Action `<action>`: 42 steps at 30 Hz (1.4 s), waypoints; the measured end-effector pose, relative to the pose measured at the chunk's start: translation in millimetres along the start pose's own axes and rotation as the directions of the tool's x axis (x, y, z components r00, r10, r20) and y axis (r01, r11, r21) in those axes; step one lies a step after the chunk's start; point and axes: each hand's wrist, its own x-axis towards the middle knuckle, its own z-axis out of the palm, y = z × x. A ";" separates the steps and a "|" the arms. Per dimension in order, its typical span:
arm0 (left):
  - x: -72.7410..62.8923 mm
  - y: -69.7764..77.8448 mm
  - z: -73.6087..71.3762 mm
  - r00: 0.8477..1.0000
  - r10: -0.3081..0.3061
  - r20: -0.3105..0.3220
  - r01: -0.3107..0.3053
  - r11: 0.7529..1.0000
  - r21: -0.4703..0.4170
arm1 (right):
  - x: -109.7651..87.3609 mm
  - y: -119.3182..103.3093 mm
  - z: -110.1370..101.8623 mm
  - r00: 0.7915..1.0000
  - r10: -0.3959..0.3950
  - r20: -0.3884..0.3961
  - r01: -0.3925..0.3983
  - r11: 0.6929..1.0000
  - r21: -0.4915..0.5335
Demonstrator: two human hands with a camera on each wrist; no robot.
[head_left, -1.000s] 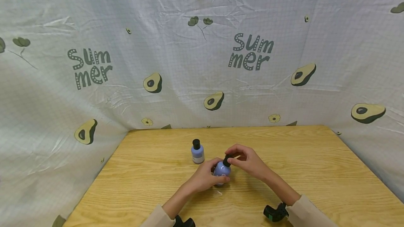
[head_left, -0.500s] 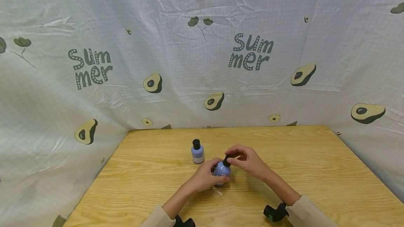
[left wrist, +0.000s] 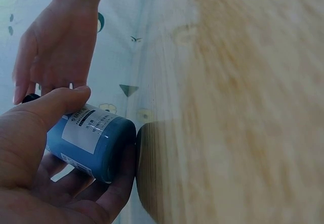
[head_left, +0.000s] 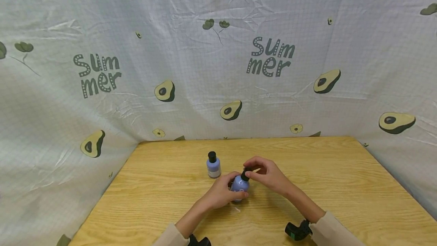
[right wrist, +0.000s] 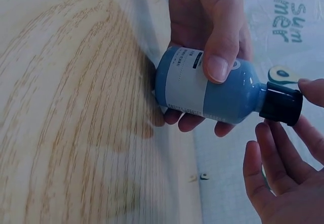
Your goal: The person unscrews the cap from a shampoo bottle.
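Observation:
My left hand [head_left: 220,191] grips the body of a blue bottle [head_left: 241,184] with a white printed label, tilted with its cap end up and to the right. In the left wrist view the thumb lies across the bottle's label [left wrist: 90,128] and the fingers curl beneath it. Its black cap [right wrist: 281,103] is on the neck. My right hand [head_left: 268,175] pinches that cap between thumb and fingertips. Close above the wooden table [head_left: 164,185], the bottle's base faces the tabletop.
A second blue bottle [head_left: 214,167] with a black cap stands upright behind the left hand. A patterned plastic sheet [head_left: 205,67] hangs behind and beside the table. Black wrist devices [head_left: 297,231] sit at both sleeves. A small clear scrap [head_left: 237,208] lies near the left hand.
Both hands keep their hold on the bottle and cap with no visible movement. The head view has shifted very slightly.

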 end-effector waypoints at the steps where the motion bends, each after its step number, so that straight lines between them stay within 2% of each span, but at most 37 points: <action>1: 0.2 -0.2 0.0 1.000 0.000 0.001 0.000 1.000 0.000 | 0.1 0.5 0.1 1.000 0.005 -0.005 -0.005 1.000 -0.005; 8: 0.3 0.3 -0.6 1.000 -0.003 0.003 0.003 1.000 0.001 | 0.1 1.2 0.0 1.000 0.014 0.001 -0.014 1.000 -0.008; 16: 0.3 0.3 -1.7 1.000 -0.003 0.003 0.003 1.000 0.004 | 1.3 -3.6 -1.2 0.999 -0.017 0.027 0.017 1.000 0.017; 27: 0.1 1.0 -2.2 1.000 -0.009 0.007 0.009 1.000 -0.004 | 0.8 -0.6 0.2 0.999 0.031 -0.016 -0.031 0.999 -0.019; 37: -0.5 0.5 -2.2 1.000 -0.010 0.004 0.010 1.000 -0.002 | 0.1 -3.0 0.3 1.000 -0.007 0.018 0.008 1.000 -0.004; 42: -0.5 -1.7 -1.7 1.000 -0.002 0.005 0.002 1.000 -0.005 | 0.1 -2.9 0.5 1.000 -0.014 0.011 0.014 1.000 -0.010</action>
